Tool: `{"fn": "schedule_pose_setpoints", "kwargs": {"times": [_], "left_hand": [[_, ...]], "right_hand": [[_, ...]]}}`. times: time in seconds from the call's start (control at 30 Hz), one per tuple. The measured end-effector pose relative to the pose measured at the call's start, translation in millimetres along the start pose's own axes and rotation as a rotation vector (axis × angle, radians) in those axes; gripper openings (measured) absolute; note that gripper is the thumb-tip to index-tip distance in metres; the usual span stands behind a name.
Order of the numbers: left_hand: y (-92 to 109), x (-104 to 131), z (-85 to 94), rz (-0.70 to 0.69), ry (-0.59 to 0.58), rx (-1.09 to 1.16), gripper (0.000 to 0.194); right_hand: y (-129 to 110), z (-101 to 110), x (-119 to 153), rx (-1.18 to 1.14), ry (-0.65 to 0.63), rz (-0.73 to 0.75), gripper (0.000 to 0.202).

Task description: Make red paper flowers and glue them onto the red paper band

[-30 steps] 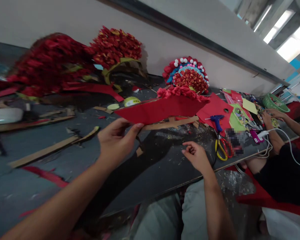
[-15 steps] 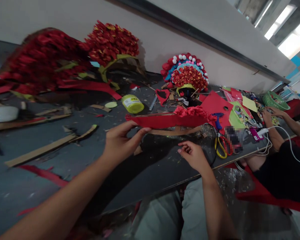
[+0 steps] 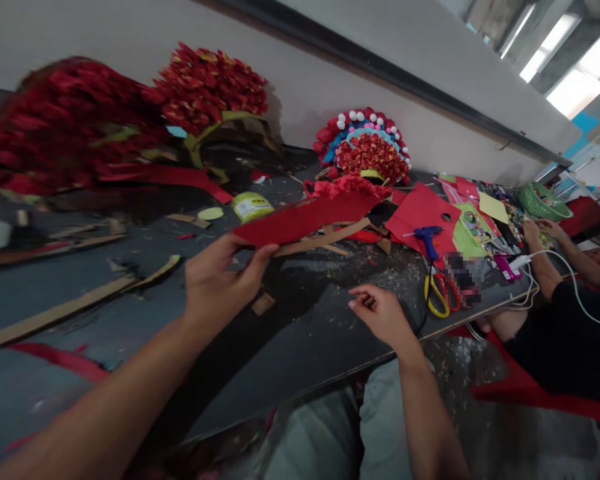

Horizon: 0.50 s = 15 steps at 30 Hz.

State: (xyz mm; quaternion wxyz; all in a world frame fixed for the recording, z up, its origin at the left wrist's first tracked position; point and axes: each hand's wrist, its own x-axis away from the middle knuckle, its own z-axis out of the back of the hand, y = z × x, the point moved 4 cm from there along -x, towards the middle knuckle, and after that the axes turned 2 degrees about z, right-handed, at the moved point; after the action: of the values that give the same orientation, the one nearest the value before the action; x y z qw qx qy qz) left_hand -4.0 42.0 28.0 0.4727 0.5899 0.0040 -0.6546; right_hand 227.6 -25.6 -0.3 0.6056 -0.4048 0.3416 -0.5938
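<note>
My left hand (image 3: 225, 277) pinches the left end of a long red strip (image 3: 305, 219), which is raised over the dark table (image 3: 290, 347). Crumpled red petals (image 3: 347, 187) run along the strip's upper edge toward its right end. A curved brown cardboard band (image 3: 330, 237) shows just beneath the strip. Nearer the table's front edge, my right hand (image 3: 380, 313) hovers with nothing in it, its fingers bent and apart. A yellow jar (image 3: 251, 206) stands behind the strip, which hides its lower part.
Red floral headpieces (image 3: 213, 87) line the wall. To the right are a blue glue gun (image 3: 429, 239), yellow-and-red scissors (image 3: 437, 295), red sheets (image 3: 420, 213) and a green basket (image 3: 545, 202). Another person's hands (image 3: 540, 230) work there. Cardboard strips (image 3: 60, 310) lie left.
My left hand has moved left, and the strip's right end has swung up and away, tilting it and covering part of the jar. My right hand has shifted slightly.
</note>
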Motion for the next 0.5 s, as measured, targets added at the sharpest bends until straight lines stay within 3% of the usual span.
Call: {"fn": "schedule_pose_setpoints", "kwargs": {"times": [0.27, 0.5], "left_hand": [[-3.4, -3.7, 1.1, 0.122, -0.004, 0.063, 0.021], [-6.1, -2.5, -5.2, 0.218, -0.144, 0.117, 0.025]], "right_hand": [[1.2, 0.1, 1.0, 0.005, 0.012, 0.013, 0.019], [-3.1, 1.8, 3.9, 0.013, 0.020, 0.004, 0.019]]}}
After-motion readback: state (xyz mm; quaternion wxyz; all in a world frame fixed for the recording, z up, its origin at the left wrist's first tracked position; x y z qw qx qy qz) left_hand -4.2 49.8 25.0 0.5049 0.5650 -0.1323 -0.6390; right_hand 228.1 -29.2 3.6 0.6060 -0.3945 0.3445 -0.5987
